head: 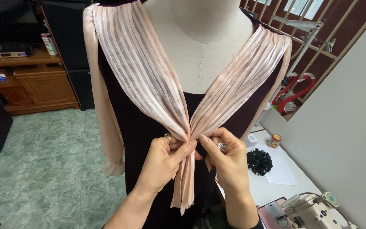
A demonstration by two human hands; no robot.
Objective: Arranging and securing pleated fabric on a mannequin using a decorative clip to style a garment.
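A dress form wears a dark dress with pale pink sleeves. A pink striped satin scarf drapes from both shoulders and gathers at the chest. My left hand pinches the gathered scarf from the left, thumb on top. My right hand, wearing a sparkly ring, pinches it from the right. Both hands meet at the gather. The scarf tails hang down below my fingers.
A white table at the right carries a black ruffled piece, a small jar and a sewing machine. A wooden cabinet stands at the back left on green tiled floor.
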